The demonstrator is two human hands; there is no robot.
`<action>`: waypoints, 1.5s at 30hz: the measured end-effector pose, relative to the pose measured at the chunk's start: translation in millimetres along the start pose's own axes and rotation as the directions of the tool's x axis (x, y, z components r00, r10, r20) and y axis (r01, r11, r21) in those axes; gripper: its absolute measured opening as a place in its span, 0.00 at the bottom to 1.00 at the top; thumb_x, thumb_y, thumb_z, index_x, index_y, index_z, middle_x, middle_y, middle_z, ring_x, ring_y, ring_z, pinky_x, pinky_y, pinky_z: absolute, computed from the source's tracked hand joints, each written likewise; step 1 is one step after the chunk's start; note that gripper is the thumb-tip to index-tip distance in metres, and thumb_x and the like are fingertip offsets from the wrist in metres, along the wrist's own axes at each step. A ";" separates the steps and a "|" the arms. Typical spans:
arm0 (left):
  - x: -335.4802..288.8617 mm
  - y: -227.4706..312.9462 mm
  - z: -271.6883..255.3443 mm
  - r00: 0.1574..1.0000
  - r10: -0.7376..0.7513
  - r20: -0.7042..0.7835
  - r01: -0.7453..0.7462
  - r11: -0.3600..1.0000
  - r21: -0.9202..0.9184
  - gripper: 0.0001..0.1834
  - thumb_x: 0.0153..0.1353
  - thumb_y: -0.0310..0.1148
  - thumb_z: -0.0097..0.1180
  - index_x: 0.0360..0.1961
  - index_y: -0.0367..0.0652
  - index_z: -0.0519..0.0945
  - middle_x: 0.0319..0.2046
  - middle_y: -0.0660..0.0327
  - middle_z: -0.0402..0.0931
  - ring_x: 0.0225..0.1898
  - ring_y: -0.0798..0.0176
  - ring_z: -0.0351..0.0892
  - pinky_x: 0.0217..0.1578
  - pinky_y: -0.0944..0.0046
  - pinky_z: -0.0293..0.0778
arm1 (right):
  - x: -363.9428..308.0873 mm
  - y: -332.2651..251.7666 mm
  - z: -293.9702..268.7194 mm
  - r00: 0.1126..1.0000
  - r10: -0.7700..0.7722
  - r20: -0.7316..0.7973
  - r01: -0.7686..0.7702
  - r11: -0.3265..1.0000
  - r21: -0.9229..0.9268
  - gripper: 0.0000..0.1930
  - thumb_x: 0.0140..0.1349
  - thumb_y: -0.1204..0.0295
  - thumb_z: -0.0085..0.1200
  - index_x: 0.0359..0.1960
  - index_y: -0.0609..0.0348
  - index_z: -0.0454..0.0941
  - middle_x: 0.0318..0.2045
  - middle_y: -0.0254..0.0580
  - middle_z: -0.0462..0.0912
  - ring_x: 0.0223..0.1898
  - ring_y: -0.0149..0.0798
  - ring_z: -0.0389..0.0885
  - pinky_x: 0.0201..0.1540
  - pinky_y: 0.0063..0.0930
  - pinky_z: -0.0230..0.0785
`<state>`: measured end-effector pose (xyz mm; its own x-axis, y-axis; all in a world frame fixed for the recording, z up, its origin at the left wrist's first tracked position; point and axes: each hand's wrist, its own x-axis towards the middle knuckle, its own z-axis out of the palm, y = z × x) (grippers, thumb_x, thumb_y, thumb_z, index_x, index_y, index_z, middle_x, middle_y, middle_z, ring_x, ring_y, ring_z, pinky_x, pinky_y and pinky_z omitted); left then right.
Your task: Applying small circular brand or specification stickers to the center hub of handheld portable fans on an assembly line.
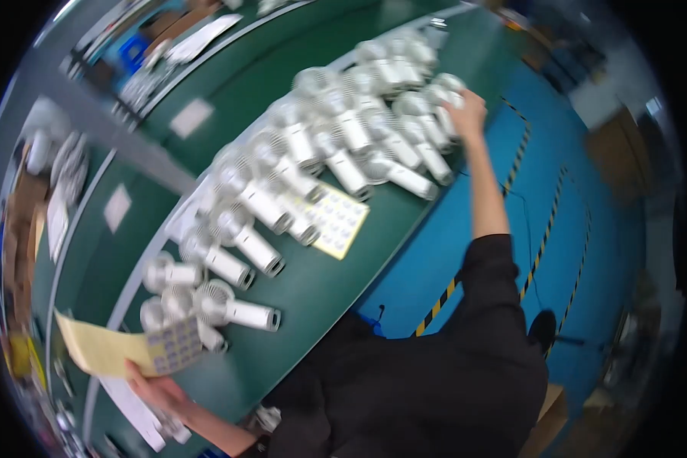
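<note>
In the head view, the left hand (154,388) sits at the lower left, fingers pinched on a yellow sticker sheet (122,347) that juts out over the near edge of the green tabletop (320,290); part of the sheet carries rows of small pale stickers. The right hand (467,113) is stretched far out to the upper right, fingers curled on a white handheld fan (446,95) at the far end of the pile; the blur hides how firmly it grips. A long band of white handheld fans (313,168) lies along the tabletop between the two hands, heads and handles overlapping. A second sticker sheet (336,221) lies flat beside the fans near the middle. Blue floor (511,252) with striped tape runs to the right.
</note>
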<state>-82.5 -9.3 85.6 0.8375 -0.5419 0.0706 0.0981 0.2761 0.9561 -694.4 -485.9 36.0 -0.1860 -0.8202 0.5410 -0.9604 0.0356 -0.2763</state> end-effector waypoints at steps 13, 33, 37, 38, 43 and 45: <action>-18.6 -19.9 -91.7 0.977 0.159 0.142 -0.049 0.816 -0.575 0.17 0.75 0.39 0.38 0.46 0.36 0.74 0.37 0.55 0.79 0.51 0.51 0.77 0.66 0.43 0.64 | 64.9 140.0 113.5 0.825 0.149 0.545 -0.118 0.989 -0.092 0.43 0.53 0.34 0.54 0.59 0.58 0.77 0.56 0.54 0.78 0.58 0.54 0.72 0.62 0.44 0.60; 99.2 -13.1 -93.2 0.956 0.021 0.293 0.201 0.679 -0.706 0.25 0.77 0.45 0.34 0.65 0.40 0.68 0.62 0.56 0.71 0.63 0.56 0.70 0.64 0.51 0.63 | -118.3 -136.6 -101.9 0.969 -0.125 0.213 -0.078 0.663 0.744 0.28 0.63 0.71 0.60 0.62 0.71 0.68 0.48 0.46 0.80 0.48 0.33 0.77 0.53 0.26 0.69; 103.1 23.3 -93.0 0.886 0.309 0.345 0.175 0.465 -0.868 0.25 0.78 0.45 0.32 0.64 0.41 0.68 0.65 0.57 0.68 0.66 0.55 0.65 0.67 0.47 0.57 | -252.8 -290.2 -146.8 0.555 -0.654 0.515 -0.166 0.519 0.838 0.32 0.50 0.68 0.69 0.57 0.66 0.73 0.51 0.43 0.74 0.56 0.35 0.72 0.58 0.32 0.66; 100.1 31.1 -93.0 0.883 0.323 0.341 0.163 0.471 -0.867 0.25 0.78 0.45 0.32 0.64 0.41 0.68 0.65 0.57 0.68 0.66 0.55 0.65 0.67 0.47 0.57 | -287.6 -330.9 -148.0 0.423 -0.790 0.444 -0.169 0.412 0.895 0.37 0.50 0.71 0.67 0.62 0.70 0.67 0.57 0.44 0.71 0.56 0.38 0.72 0.62 0.32 0.65; 72.8 34.3 -103.2 0.973 0.105 -0.205 -0.121 0.990 -0.071 0.24 0.76 0.46 0.41 0.54 0.34 0.75 0.47 0.55 0.81 0.47 0.64 0.81 0.48 0.64 0.74 | -436.2 -464.8 -169.6 0.082 -0.906 0.416 -0.357 0.363 0.861 0.27 0.48 0.58 0.72 0.45 0.63 0.78 0.48 0.49 0.67 0.50 0.42 0.72 0.48 0.38 0.71; 62.8 20.6 -113.7 0.950 0.035 -0.309 0.096 0.913 0.397 0.27 0.74 0.48 0.46 0.43 0.29 0.80 0.35 0.59 0.82 0.35 0.72 0.76 0.37 0.69 0.71 | -468.8 -485.8 -167.7 0.011 -0.863 0.506 -0.303 0.479 0.824 0.27 0.51 0.57 0.70 0.45 0.64 0.77 0.47 0.50 0.66 0.49 0.44 0.73 0.47 0.40 0.73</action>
<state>33.2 52.6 77.4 0.9655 -0.2602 0.0125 -0.0438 -0.1148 0.9924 -175.5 -22.9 49.9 0.9314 -0.3282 -0.1573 -0.2328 -0.2052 -0.9506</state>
